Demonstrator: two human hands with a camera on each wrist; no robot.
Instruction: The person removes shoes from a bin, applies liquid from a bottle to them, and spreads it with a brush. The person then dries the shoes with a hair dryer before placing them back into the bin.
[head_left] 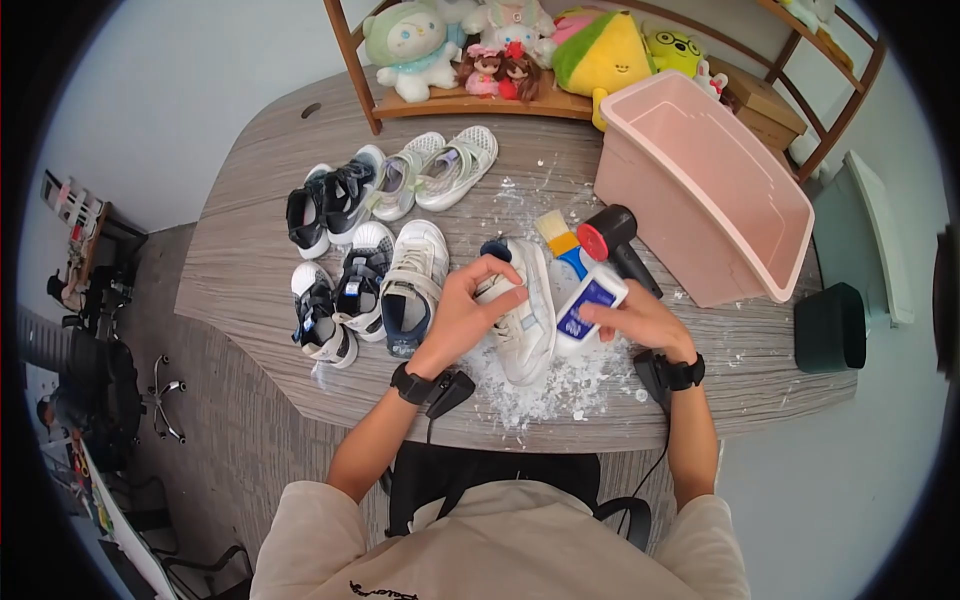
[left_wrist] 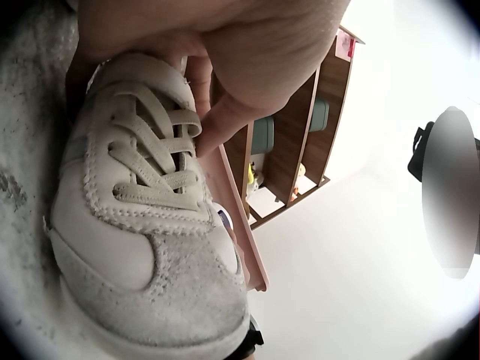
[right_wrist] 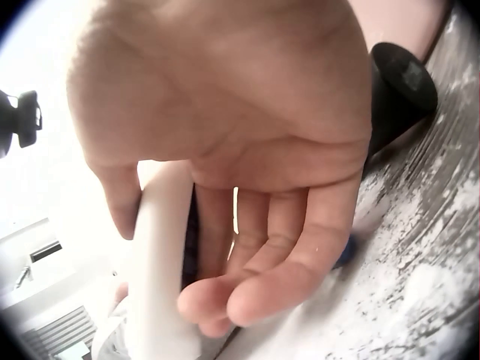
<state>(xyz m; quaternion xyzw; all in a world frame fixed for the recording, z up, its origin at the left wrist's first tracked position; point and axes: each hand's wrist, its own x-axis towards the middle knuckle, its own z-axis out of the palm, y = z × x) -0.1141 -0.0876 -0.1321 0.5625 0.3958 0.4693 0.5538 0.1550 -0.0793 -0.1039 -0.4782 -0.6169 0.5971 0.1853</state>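
A white lace-up sneaker (head_left: 522,340) stands on the table among scattered white powder (head_left: 545,405), its toe toward the person. My left hand (head_left: 470,308) grips its upper near the ankle opening, thumb and fingers on either side of the laces in the left wrist view. Grey dirt marks the sneaker's toe (left_wrist: 187,292). Just right of the sneaker, a flat white bottle (head_left: 588,306) with a blue label is tilted in my right hand (head_left: 645,318). Thumb and fingers pinch the bottle (right_wrist: 157,255) by its sides in the right wrist view.
Several shoes (head_left: 385,275) stand in two rows on the left. A flat brush (head_left: 566,240) and a black hair dryer (head_left: 625,250) lie beyond the bottle. The pink bin (head_left: 680,220) stands at the right, with a shelf (head_left: 440,104) of plush toys behind.
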